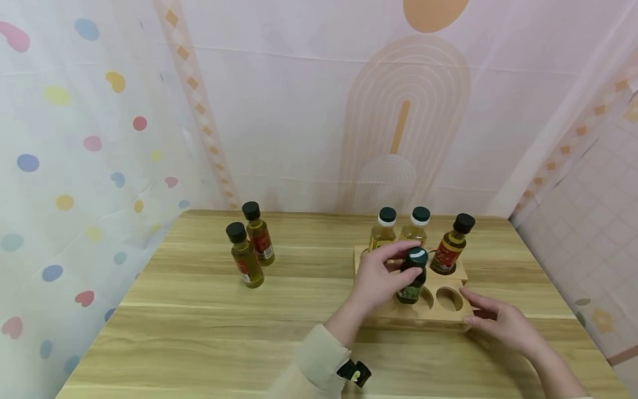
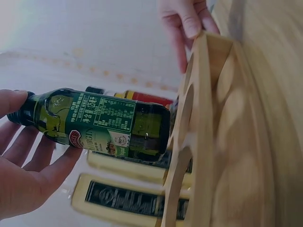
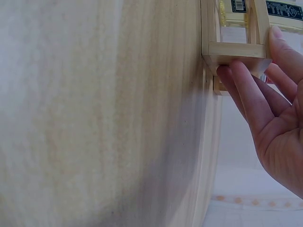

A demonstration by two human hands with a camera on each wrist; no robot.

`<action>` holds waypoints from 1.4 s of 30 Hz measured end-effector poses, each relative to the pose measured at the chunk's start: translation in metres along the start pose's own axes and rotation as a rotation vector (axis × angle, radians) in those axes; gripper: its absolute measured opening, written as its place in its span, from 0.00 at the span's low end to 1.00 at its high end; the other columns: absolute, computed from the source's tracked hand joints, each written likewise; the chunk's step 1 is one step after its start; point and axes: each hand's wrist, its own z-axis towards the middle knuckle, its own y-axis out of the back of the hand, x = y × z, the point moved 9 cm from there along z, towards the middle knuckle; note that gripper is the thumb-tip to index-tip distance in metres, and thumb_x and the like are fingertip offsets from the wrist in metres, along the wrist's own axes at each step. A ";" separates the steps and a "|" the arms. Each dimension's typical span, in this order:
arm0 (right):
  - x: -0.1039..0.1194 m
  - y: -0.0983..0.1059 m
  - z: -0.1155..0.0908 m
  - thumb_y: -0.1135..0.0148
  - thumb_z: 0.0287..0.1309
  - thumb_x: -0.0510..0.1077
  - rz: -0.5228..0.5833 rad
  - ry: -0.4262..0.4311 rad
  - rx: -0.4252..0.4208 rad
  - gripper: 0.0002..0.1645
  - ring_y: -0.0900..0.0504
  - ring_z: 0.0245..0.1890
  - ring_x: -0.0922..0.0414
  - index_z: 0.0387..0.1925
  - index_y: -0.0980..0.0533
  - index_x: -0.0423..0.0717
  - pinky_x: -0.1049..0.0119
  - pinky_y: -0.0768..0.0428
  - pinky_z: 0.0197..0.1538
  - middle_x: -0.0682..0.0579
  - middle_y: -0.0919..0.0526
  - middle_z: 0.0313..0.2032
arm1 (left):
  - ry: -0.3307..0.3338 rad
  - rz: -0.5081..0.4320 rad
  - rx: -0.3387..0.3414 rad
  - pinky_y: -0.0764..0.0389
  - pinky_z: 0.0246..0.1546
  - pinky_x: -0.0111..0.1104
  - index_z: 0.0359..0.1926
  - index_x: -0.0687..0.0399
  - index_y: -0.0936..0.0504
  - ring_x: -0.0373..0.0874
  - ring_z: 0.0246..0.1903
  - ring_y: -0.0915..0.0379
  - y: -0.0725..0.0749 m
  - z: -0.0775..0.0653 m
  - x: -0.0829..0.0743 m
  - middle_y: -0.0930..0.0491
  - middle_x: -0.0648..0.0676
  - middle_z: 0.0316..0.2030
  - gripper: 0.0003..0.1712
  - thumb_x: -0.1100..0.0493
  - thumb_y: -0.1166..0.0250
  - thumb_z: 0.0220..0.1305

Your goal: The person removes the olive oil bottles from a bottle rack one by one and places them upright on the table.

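Observation:
My left hand [image 1: 376, 277] grips a green glass olive oil bottle [image 2: 99, 123] by its dark cap and neck. The bottle hangs upright over the front row of a two-step wooden bottle rack [image 1: 394, 312], its base close above the round holes. At the rack's right end, my right hand [image 1: 503, 324] holds the corner, with the thumb and fingers [image 3: 248, 85] against the wood. Behind, the rack's back step carries two pale oil bottles, one at left [image 1: 382, 235] and one at centre [image 1: 415, 231], plus a red-labelled bottle [image 1: 448, 252] at right.
Two more red-labelled oil bottles with black caps stand on the wooden table [image 1: 199, 332] to the left, one nearer [image 1: 247, 263] and one just behind [image 1: 261, 241]. A patterned curtain [image 1: 299, 127] hangs along the table's back edge.

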 end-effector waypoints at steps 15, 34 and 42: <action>-0.001 0.000 0.000 0.34 0.52 0.46 0.010 0.003 -0.005 0.37 0.21 0.40 0.67 0.61 0.34 0.36 0.70 0.20 0.39 0.33 0.30 0.56 | -0.002 -0.008 -0.097 0.22 0.44 0.35 0.51 0.54 0.20 0.44 0.43 0.24 0.046 -0.003 0.041 0.22 0.54 0.47 0.23 0.68 0.31 0.52; -0.002 0.000 0.000 0.34 0.53 0.47 0.001 -0.005 0.005 0.37 0.21 0.40 0.66 0.61 0.34 0.37 0.70 0.20 0.39 0.34 0.31 0.57 | 0.029 0.049 -0.222 0.23 0.46 0.42 0.50 0.65 0.22 0.53 0.46 0.25 0.112 -0.025 0.033 0.22 0.63 0.46 0.23 0.74 0.33 0.50; -0.002 0.000 0.000 0.34 0.52 0.47 0.005 -0.016 0.004 0.37 0.21 0.40 0.66 0.61 0.34 0.37 0.70 0.21 0.39 0.34 0.31 0.57 | 0.035 0.106 -0.243 0.23 0.46 0.39 0.51 0.51 0.20 0.46 0.46 0.25 0.135 -0.033 0.062 0.21 0.54 0.46 0.22 0.67 0.31 0.52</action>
